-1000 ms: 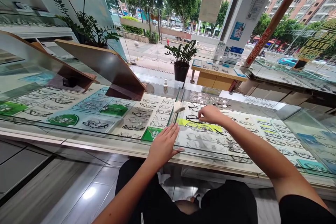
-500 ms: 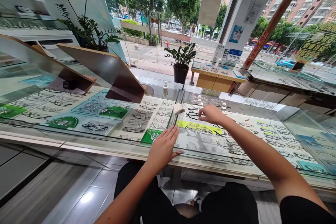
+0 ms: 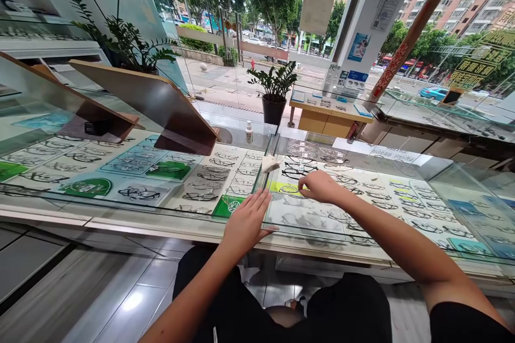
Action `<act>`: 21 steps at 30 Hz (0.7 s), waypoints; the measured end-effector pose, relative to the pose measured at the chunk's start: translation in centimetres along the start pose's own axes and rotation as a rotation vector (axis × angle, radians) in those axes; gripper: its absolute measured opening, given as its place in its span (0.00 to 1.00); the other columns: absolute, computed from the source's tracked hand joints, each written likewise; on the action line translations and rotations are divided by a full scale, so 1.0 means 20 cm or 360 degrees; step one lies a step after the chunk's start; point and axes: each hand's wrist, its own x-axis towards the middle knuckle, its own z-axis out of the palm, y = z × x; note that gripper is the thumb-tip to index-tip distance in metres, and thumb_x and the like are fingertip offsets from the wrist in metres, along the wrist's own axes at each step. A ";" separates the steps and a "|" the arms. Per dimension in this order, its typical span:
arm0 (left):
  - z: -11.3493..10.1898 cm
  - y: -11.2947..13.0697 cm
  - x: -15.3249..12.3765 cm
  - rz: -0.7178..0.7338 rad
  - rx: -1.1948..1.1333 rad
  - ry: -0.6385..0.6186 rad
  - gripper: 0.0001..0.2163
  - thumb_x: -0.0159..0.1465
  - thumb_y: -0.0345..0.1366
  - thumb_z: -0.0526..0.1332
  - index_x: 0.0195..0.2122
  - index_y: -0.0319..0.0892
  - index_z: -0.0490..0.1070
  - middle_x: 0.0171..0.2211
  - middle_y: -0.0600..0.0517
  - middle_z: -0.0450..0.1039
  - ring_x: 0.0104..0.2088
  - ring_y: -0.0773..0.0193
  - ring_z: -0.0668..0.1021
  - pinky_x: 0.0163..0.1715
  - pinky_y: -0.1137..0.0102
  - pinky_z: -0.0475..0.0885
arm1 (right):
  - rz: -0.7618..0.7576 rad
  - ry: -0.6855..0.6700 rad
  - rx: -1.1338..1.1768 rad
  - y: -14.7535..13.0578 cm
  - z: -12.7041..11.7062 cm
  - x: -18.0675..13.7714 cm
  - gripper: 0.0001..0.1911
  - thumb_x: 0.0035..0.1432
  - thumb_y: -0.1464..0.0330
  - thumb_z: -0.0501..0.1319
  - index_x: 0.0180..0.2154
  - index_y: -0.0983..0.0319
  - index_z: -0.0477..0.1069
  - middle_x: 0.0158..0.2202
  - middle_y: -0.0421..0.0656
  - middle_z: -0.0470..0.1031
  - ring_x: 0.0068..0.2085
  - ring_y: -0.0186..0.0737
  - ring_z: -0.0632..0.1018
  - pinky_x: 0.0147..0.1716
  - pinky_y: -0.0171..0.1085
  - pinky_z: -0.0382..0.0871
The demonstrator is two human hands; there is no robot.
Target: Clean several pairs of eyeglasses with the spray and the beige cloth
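Black-framed glasses (image 3: pixel 296 171) lie flat in the case, on the display tray by the yellow-green card (image 3: pixel 287 188).

Showing an optician's shop: rows of spectacle frames (image 3: pixel 201 185) lying under the glass counter (image 3: pixel 169 209), street-facing window (image 3: pixel 225 27) standing behind it.

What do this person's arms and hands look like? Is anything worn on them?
Both forearms are bare, with no gloves, watch, rings or bracelets that show. The left hand and the right hand have short, unpainted nails as far as can be seen. A black short sleeve covers the right upper arm at the lower edge of the picture. No sleeve shows on the left arm.
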 end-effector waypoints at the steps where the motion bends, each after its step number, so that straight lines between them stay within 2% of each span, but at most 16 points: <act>1: 0.00 0.00 0.00 0.0002 0.0010 -0.0003 0.40 0.66 0.56 0.67 0.73 0.36 0.64 0.74 0.40 0.58 0.74 0.45 0.65 0.72 0.54 0.65 | 0.0010 0.0008 -0.0011 0.00 0.00 0.01 0.11 0.65 0.68 0.61 0.41 0.54 0.84 0.36 0.41 0.87 0.40 0.44 0.83 0.42 0.38 0.65; 8: 0.00 0.00 0.00 0.0002 -0.0015 0.0037 0.40 0.67 0.56 0.66 0.74 0.39 0.63 0.74 0.41 0.59 0.73 0.45 0.66 0.72 0.54 0.64 | 0.0147 0.0073 -0.0066 0.04 0.00 0.11 0.12 0.66 0.68 0.60 0.42 0.58 0.84 0.40 0.47 0.87 0.43 0.48 0.84 0.45 0.39 0.67; 13: 0.01 0.00 0.00 0.0004 0.0005 0.0016 0.41 0.66 0.57 0.66 0.74 0.36 0.63 0.74 0.40 0.60 0.74 0.44 0.65 0.72 0.53 0.65 | 0.0175 0.0087 -0.0054 0.04 -0.02 0.13 0.12 0.67 0.67 0.60 0.43 0.58 0.83 0.42 0.47 0.87 0.44 0.47 0.84 0.46 0.39 0.67; 17: 0.01 0.00 0.00 0.0007 0.0007 -0.0001 0.40 0.67 0.57 0.65 0.74 0.37 0.63 0.74 0.40 0.58 0.74 0.44 0.65 0.72 0.52 0.64 | 0.0193 0.0125 -0.0018 0.09 -0.06 0.02 0.12 0.69 0.61 0.61 0.46 0.56 0.82 0.43 0.44 0.86 0.44 0.46 0.83 0.43 0.38 0.66; 21: 0.00 -0.01 0.00 0.0021 -0.0032 0.0004 0.39 0.69 0.57 0.62 0.74 0.38 0.62 0.74 0.40 0.58 0.74 0.44 0.65 0.72 0.52 0.64 | 0.0271 0.0120 0.0038 0.20 -0.11 -0.17 0.12 0.69 0.61 0.61 0.44 0.56 0.82 0.39 0.43 0.85 0.39 0.44 0.82 0.37 0.37 0.63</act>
